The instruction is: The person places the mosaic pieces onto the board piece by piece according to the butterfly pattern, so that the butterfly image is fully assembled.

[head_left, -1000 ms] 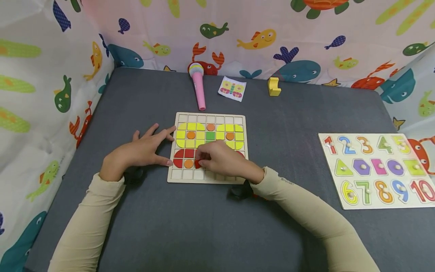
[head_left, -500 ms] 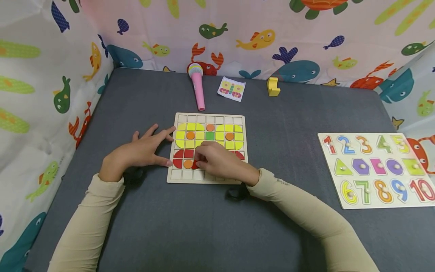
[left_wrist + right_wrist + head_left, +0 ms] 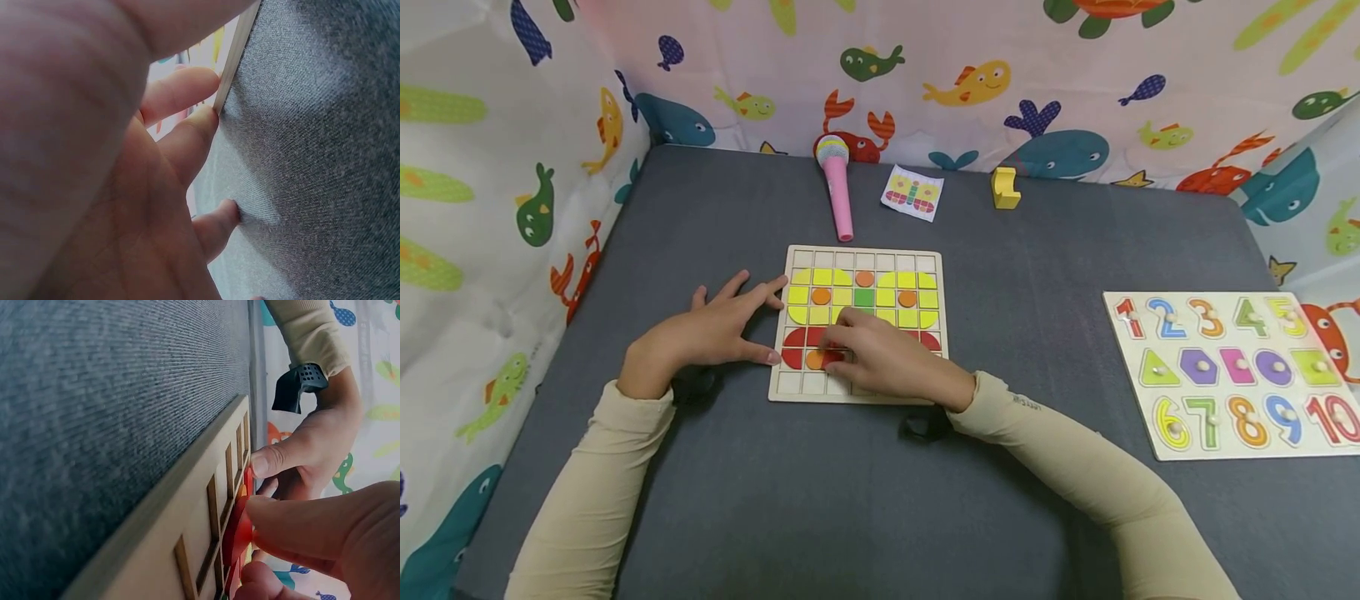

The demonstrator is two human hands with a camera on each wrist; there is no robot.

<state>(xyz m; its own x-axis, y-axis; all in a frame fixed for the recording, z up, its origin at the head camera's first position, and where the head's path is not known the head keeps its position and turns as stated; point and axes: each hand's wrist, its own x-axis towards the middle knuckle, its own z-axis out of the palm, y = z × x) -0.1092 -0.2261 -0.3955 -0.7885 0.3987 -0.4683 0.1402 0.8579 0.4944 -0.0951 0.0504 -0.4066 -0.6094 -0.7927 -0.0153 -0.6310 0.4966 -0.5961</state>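
A wooden grid board [image 3: 861, 394] lies on the table, filled partly with yellow, orange, green and red tiles. My left hand [image 3: 696, 337] is spread at its left side, thumb and fingertips touching the edge; the left wrist view shows fingertips [image 3: 209, 119] against the wooden side. Over the lower middle of the board is my right hand [image 3: 891, 354], its thumb and fingers pinching a red tile [image 3: 236, 531] with a rounded edge. That tile sits tilted above the grid, beside an orange round tile [image 3: 815, 359]. My right hand hides several grid squares.
Behind the board lie a pink toy microphone [image 3: 837, 196], a small pattern card [image 3: 912, 193] and a yellow block [image 3: 1004, 189]. A number-and-shape puzzle board [image 3: 1232, 417] is at the right. A sea-animal curtain [image 3: 925, 50] borders the table's back and sides.
My right hand has shifted slightly left with the red tile, which now lies close to the orange round tile. My left hand has stayed at the board's edge.
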